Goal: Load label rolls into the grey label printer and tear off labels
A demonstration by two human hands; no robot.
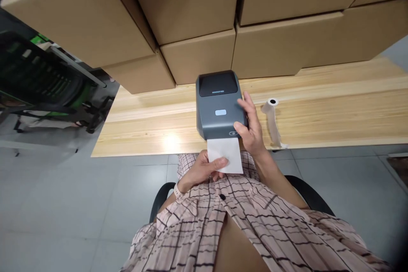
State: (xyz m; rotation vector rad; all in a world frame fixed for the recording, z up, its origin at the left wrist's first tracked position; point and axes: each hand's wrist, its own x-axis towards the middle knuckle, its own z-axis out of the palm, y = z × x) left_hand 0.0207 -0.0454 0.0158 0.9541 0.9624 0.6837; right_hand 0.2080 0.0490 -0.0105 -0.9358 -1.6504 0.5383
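Note:
A dark grey label printer (208, 112) stands near the front edge of the table, with a black window on its top and a small light-coloured button in the middle. White label paper (228, 149) sticks out of its front and hangs past the table edge. My left hand (205, 167) pinches this paper, thumb on top and fingers underneath. At the printer's right side is my right hand (251, 129), its fingers apart; the thumb rests at the front right corner by a small oval mark, and the fingers lie along the side.
Right of the printer a small white paper roll (272, 103) has its strip unrolled towards the table edge. Cardboard boxes (197, 59) are stacked along the back of the wooden table (143, 123). A dark office chair (41, 80) stands on the left.

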